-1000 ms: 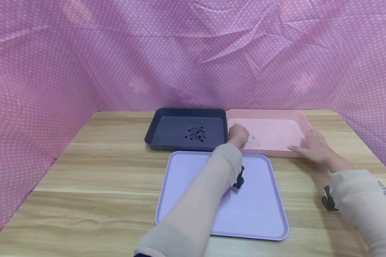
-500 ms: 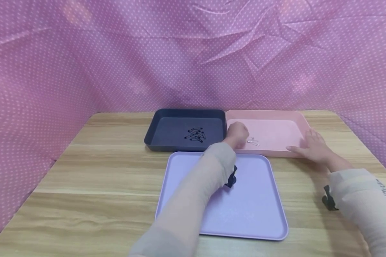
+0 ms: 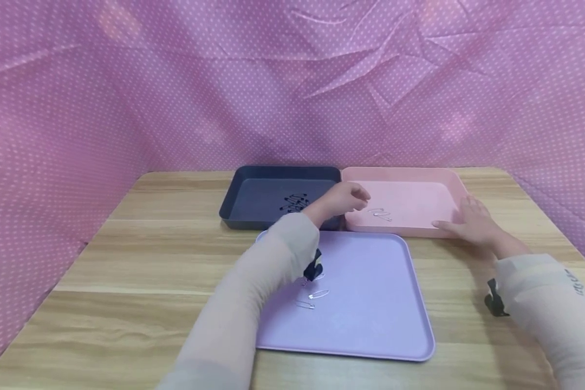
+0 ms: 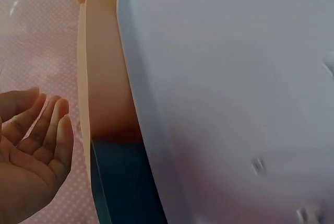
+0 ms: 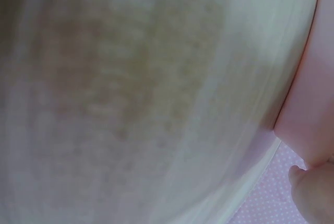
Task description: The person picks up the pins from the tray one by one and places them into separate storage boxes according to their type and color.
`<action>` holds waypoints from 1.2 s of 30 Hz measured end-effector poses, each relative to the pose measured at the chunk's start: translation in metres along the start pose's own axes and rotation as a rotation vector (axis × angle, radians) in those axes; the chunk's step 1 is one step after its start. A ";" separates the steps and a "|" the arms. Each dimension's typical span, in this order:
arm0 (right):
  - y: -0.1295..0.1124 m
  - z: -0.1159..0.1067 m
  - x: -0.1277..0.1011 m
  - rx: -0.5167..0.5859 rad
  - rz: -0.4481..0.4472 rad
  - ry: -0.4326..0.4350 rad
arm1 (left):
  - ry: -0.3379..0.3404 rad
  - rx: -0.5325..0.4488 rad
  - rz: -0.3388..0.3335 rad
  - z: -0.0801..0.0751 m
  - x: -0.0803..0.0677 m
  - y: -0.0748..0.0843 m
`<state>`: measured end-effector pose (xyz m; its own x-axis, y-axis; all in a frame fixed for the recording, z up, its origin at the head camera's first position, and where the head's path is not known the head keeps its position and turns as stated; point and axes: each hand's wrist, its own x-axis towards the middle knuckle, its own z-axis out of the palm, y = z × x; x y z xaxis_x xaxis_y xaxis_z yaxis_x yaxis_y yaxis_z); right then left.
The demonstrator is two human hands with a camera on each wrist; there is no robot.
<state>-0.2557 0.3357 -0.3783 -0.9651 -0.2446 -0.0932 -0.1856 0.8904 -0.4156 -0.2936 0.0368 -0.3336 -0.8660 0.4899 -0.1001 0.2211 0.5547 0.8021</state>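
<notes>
My left hand (image 3: 345,198) hovers over the left edge of the pink tray (image 3: 404,230). In the left wrist view its fingers (image 4: 49,130) are loosely bent and hold nothing. Silver safety pins (image 3: 382,215) lie in the pink tray, just right of that hand. My right hand (image 3: 475,223) lies at the pink tray's right front corner, its thumb over the front rim and its fingers along the right side. More silver safety pins (image 3: 318,294) are scattered on the lavender tray (image 3: 370,303) beneath my left forearm, which hides part of it.
A dark blue tray (image 3: 253,203) with a pile of black safety pins (image 3: 294,202) stands left of the pink tray, side against side. Both stand behind the lavender tray on the wooden table (image 3: 141,292). A pink dotted cloth (image 3: 224,97) hangs behind and at the sides.
My left hand has risen from inside the pink tray and moved left, its fingers loosening. Its forearm has swung left, uncovering safety pins on the lavender tray. The right hand stays in place.
</notes>
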 end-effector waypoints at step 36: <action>0.001 -0.001 -0.001 0.049 0.025 -0.006 | -0.234 0.151 0.095 -0.043 -0.103 -0.050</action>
<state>-0.2554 0.3369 -0.3779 -0.9682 -0.2248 -0.1100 -0.1516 0.8766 -0.4568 -0.2347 -0.0710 -0.3382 -0.7151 0.6766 -0.1755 0.3758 0.5839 0.7196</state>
